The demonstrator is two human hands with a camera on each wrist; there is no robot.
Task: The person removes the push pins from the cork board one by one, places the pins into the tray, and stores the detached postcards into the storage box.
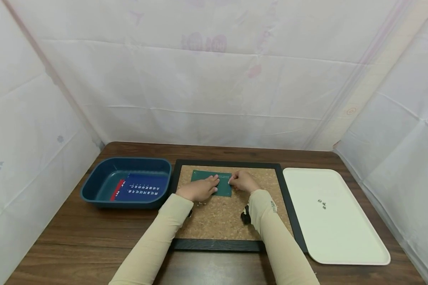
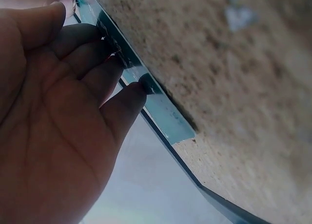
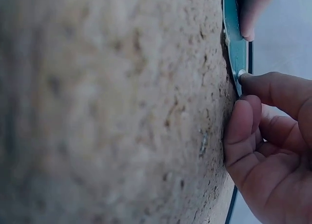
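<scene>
Cork is filling the black-framed pinboard (image 1: pixel 232 221), where a green card (image 1: pixel 210 183) is lying near its far edge, long axis running left-right. The left hand (image 1: pixel 198 190) is pressing it flat with straight fingers; the right hand (image 1: pixel 243 182) is pinching a pushpin (image 3: pixel 241 73) at its right edge.

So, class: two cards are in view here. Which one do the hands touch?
The dark green card on the cork board, under the left hand and right hand. The blue card lies untouched in the blue tub.

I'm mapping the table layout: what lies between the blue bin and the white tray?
In the head view, the framed cork board lies between the blue bin and white tray.
</scene>
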